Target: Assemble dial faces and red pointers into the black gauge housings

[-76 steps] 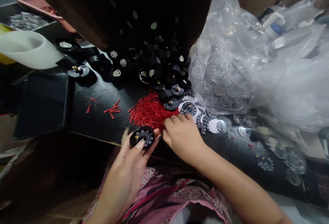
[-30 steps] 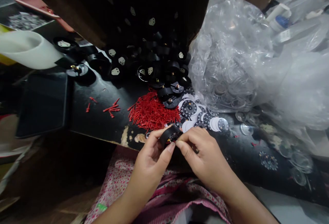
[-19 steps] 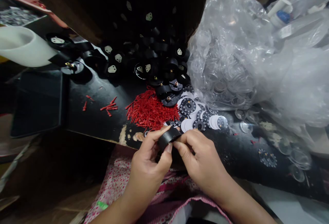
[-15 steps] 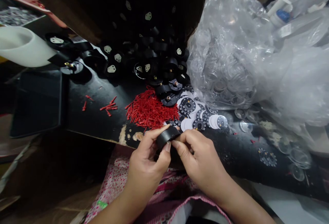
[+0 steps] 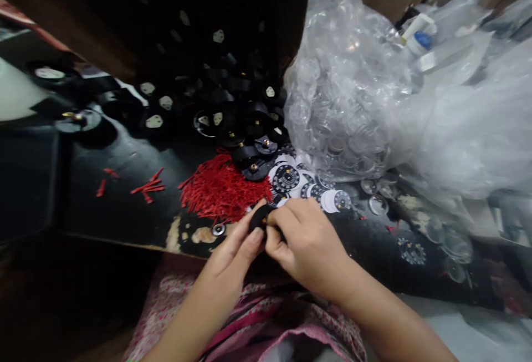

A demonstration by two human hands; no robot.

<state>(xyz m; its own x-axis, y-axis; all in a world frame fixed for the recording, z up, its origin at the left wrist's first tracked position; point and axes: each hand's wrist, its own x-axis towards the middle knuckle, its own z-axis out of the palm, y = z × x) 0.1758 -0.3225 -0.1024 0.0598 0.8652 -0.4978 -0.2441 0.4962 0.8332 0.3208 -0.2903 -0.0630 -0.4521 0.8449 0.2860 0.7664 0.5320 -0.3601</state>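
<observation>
My left hand [image 5: 230,254] is closed round a small black round dial casing [image 5: 258,217], with thumb and fingers on its rim. A small orange-gold spot shows at the casing's middle. Against that face my right hand [image 5: 301,234] is closed in a pinch; whatever lies between its fingertips is hidden. Just beyond both hands is a heap of red plastic pointers [image 5: 224,187]. Printed black-and-white dial discs [image 5: 286,178] lie to the right of the heap. A small silver ring-shaped part [image 5: 218,230] sits by the table edge, left of the casing.
Many black casings [image 5: 253,169] are piled under a dark box at the back. A clear plastic bag [image 5: 353,101] of transparent covers fills the right. A few loose red pointers [image 5: 149,185] and a dark flat slab [image 5: 27,179] are on the left of the table [image 5: 120,223].
The view has shifted, so the table's things sit further left. My right fingers have moved onto the casing's face, and the casing has turned. The small silver ring-shaped part now shows.
</observation>
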